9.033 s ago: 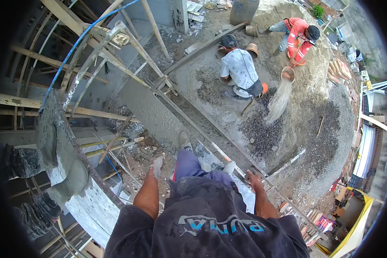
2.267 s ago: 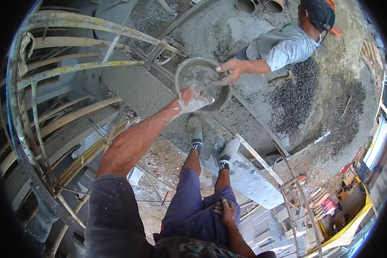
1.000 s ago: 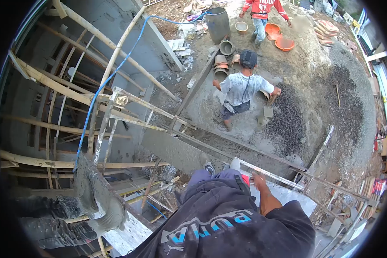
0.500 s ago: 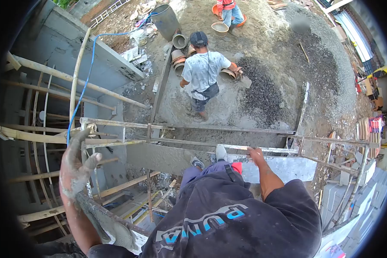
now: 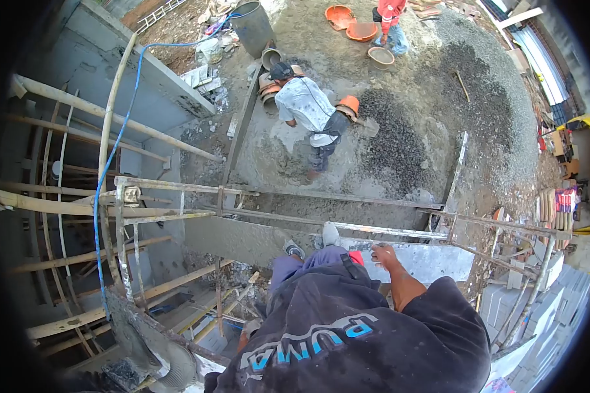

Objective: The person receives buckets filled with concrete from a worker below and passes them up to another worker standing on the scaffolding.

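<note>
My right hand (image 5: 383, 255) is off the scaffold rail (image 5: 393, 230), just above a white-grey panel (image 5: 432, 261). Its fingers are loosely bent and apart, with nothing seen in them. Only a small part of my left hand (image 5: 246, 333) shows beside my dark shirt; its fingers are hidden. Left of it lies a mortar-smeared board (image 5: 134, 324), with a grey ribbed round object (image 5: 179, 368) at its lower end. My shoes (image 5: 331, 234) are at the scaffold rails, above a grey mortar-faced ledge (image 5: 233, 239).
A co-worker (image 5: 308, 108) bends over wet mortar below, near stacked buckets (image 5: 267, 86) and a dark gravel pile (image 5: 393, 144). Another person (image 5: 392, 26) stands by a round basin (image 5: 381, 57). Bamboo poles (image 5: 52, 203) and a blue hose (image 5: 134, 98) are at left.
My left hand has dropped from the left poles to beside my body. My right hand has let go of the rail. The nearer co-worker has bent toward the buckets.
</note>
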The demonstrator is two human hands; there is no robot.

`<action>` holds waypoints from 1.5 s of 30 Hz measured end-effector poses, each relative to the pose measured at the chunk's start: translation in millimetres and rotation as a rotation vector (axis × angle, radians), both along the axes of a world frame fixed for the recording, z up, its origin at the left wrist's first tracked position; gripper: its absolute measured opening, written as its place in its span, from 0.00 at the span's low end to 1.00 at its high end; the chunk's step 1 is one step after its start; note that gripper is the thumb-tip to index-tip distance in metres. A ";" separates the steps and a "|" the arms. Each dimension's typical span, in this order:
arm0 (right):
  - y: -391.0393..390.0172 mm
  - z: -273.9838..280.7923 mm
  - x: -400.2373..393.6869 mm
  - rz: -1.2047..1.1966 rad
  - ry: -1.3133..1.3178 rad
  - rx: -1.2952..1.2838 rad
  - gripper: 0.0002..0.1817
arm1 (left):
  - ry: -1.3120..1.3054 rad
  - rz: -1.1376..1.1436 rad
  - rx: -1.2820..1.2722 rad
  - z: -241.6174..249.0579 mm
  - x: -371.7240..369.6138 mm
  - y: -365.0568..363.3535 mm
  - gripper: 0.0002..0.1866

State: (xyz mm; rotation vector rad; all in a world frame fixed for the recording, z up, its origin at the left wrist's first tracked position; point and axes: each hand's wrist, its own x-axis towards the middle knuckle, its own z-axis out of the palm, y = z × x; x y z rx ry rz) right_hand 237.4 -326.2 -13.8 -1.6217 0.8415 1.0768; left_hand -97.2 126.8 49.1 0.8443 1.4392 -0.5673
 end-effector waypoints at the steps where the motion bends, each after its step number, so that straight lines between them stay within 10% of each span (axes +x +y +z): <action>1: 4.5 0.2 6.3 0.015 0.015 0.001 0.20 | -0.003 -0.020 0.083 6.0 -11.5 -4.5 0.14; 13: 55.0 12.1 93.7 0.172 -0.243 -0.006 0.19 | -0.272 0.212 0.488 59.5 101.1 3.3 0.13; 26: 25.1 9.1 19.9 0.207 -0.034 -0.056 0.22 | 0.172 0.096 0.311 -29.8 -13.4 -17.2 0.09; 45: 86.4 45.6 64.1 0.290 -0.139 -0.061 0.20 | -0.136 0.119 0.357 -0.6 55.2 7.4 0.13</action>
